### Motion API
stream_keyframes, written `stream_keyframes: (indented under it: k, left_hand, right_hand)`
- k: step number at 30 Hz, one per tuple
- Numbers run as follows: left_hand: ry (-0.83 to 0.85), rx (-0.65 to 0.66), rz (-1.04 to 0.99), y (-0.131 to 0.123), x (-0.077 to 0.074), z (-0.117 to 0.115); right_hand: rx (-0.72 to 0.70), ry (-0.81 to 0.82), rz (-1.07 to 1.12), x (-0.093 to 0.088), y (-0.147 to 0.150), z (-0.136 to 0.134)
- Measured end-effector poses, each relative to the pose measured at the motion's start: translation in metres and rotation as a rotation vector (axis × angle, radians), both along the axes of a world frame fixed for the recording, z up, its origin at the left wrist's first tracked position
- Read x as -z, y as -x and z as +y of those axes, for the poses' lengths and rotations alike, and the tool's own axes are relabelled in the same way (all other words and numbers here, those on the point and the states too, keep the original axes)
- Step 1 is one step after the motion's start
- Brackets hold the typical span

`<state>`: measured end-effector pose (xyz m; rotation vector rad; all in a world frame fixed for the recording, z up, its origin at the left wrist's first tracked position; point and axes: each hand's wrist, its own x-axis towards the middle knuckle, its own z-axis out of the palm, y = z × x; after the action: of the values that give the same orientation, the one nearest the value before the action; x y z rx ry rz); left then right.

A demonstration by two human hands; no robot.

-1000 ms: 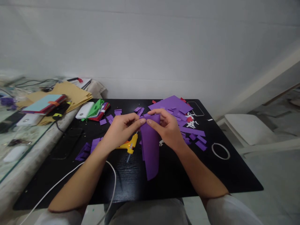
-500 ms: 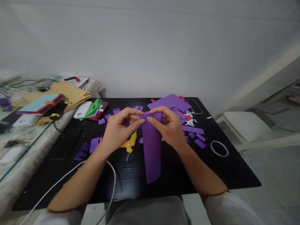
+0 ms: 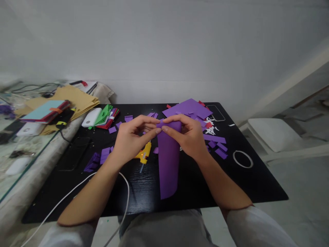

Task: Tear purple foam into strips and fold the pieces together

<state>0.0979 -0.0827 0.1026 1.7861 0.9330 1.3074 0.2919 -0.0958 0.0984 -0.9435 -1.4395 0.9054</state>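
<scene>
A sheet of purple paper (image 3: 168,164), bent over into a curve, hangs above the black table from both my hands. My left hand (image 3: 137,137) pinches its top left edge between thumb and fingers. Close beside it, my right hand (image 3: 183,135) grips the top edge, thumb in front and fingers behind. The two thumbs nearly meet. Behind my left hand a yellow glue gun (image 3: 144,153) lies on the table, a glue stick poking out of its back end. Whatever lies between my fingertips is covered.
On the black table (image 3: 200,192), purple scraps (image 3: 221,151), a large purple sheet (image 3: 190,109) and white shreds (image 3: 210,128) lie right. A roundish ring (image 3: 243,159) is near the right edge. Green and red paper packs (image 3: 104,116) stand left. A white cable (image 3: 128,195) crosses the front left.
The view has shifted slightly, so the table appears a little higher and further right. Both hands keep their pinch on the purple paper, with the fingertips hardly moved.
</scene>
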Motion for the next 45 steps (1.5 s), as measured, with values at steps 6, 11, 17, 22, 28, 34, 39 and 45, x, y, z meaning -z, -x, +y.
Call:
stream_keyframes:
  k: [6, 11, 17, 22, 28, 34, 39, 45]
  left_hand:
    - [0.022, 0.014, 0.014, 0.001, -0.001, 0.0]
    - [0.011, 0.059, 0.033, 0.007, -0.005, 0.001]
    - [0.025, 0.117, 0.09, 0.015, -0.009, 0.006]
    - [-0.025, 0.136, 0.103, 0.017, -0.006, 0.009]
    - [-0.129, 0.166, 0.124, 0.019, -0.006, 0.01]
    - [-0.123, 0.154, 0.113, 0.018, -0.005, 0.011]
    - [-0.128, 0.156, 0.124, 0.02, -0.004, 0.01]
    - [-0.187, 0.186, 0.111, 0.02, -0.003, 0.012]
  right_hand:
    - [-0.015, 0.028, -0.01, 0.001, -0.002, 0.0]
    - [-0.087, 0.095, 0.053, -0.003, -0.005, 0.001]
    - [-0.2, 0.239, 0.077, -0.003, -0.009, 0.002]
    - [-0.209, 0.247, 0.059, -0.002, -0.009, 0.001]
    - [-0.182, 0.212, 0.043, -0.001, -0.008, 0.001]
    - [-0.191, 0.231, 0.064, -0.002, -0.008, 0.0]
    - [-0.201, 0.266, 0.077, -0.004, -0.008, -0.002]
    - [-0.2, 0.261, 0.076, -0.005, -0.009, -0.001]
